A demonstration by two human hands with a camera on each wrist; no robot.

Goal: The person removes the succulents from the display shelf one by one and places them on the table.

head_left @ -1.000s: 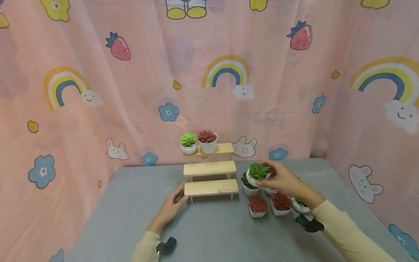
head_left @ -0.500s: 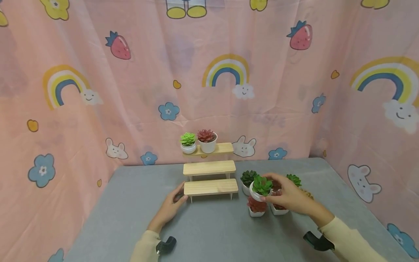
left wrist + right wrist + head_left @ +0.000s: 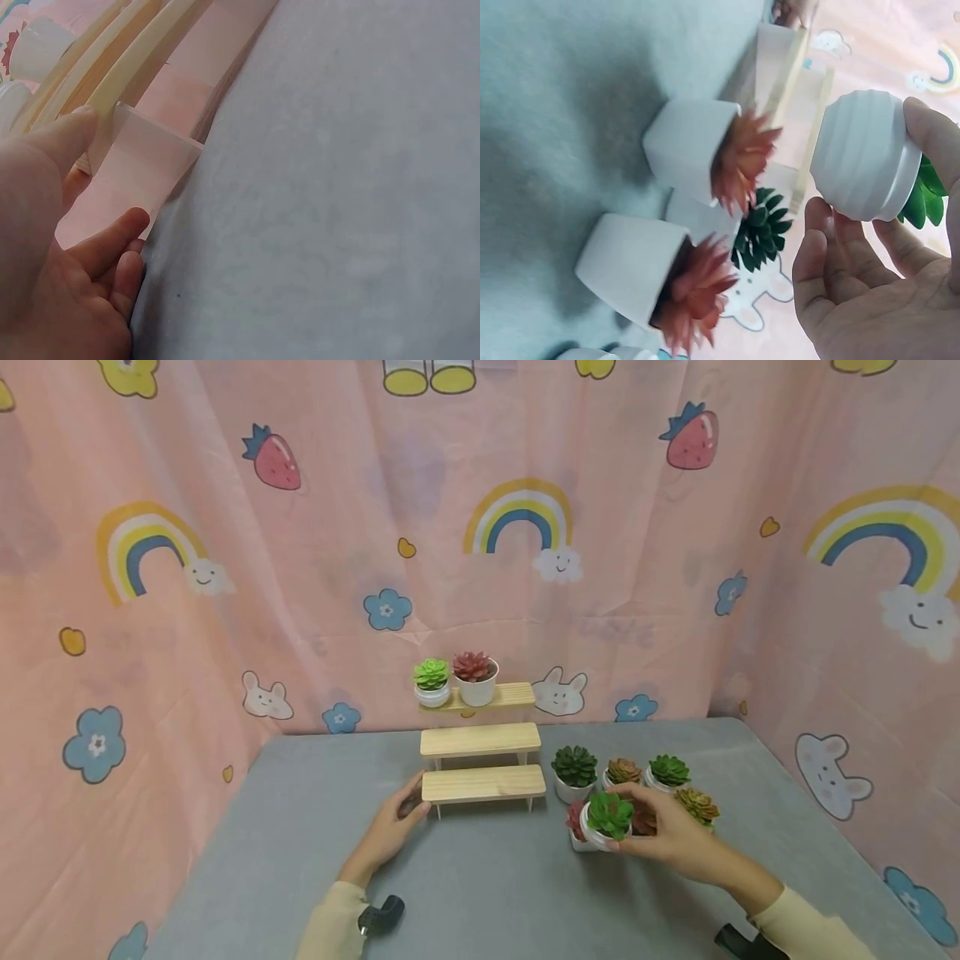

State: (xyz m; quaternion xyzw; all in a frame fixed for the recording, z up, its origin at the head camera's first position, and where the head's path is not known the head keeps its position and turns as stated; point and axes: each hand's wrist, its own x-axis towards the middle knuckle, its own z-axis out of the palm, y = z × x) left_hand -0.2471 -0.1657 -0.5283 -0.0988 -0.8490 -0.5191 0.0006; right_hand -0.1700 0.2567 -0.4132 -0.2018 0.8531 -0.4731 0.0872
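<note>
In the head view my right hand (image 3: 678,839) grips a green potted succulent (image 3: 610,815) by its round, ribbed white pot (image 3: 866,154). It is held off the table, in front of two red succulents that it partly hides. The right wrist view shows the thumb on one side of the pot and fingers on the other. My left hand (image 3: 384,833) holds the left end of a three-tier wooden display stand (image 3: 483,783), thumb on the lowest shelf's edge. The top tier carries a light green succulent (image 3: 432,681) and a red succulent (image 3: 476,681) side by side.
Right of the stand, several potted succulents stand grouped on the grey table (image 3: 300,827): a dark green one (image 3: 574,770), an orange-brown one (image 3: 623,771), a green one (image 3: 668,770) and a yellowish one (image 3: 697,807). A pink patterned curtain (image 3: 322,568) hangs behind.
My right hand has brought the green succulent down and slightly right, from beside the dark green one to in front of the red ones. The left hand has stayed at the stand.
</note>
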